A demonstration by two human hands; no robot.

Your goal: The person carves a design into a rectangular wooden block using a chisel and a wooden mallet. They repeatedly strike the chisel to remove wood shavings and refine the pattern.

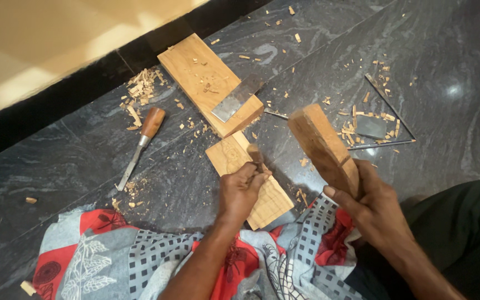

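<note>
Lying idle at far left, a wooden-handled chisel [140, 146] among shavings on the dark stone floor [73, 166], within reach; beyond, a long plank [195, 75] bearing a flat metal blade [237, 98]. Gripping a small chisel [255, 154], left hand [241, 191] closed in a fist, tip down on the carved panel [262, 194] flat on the floor for support. Clasping a wooden mallet block [323, 147], right hand [370, 205] — raised above the chisel.
</note>
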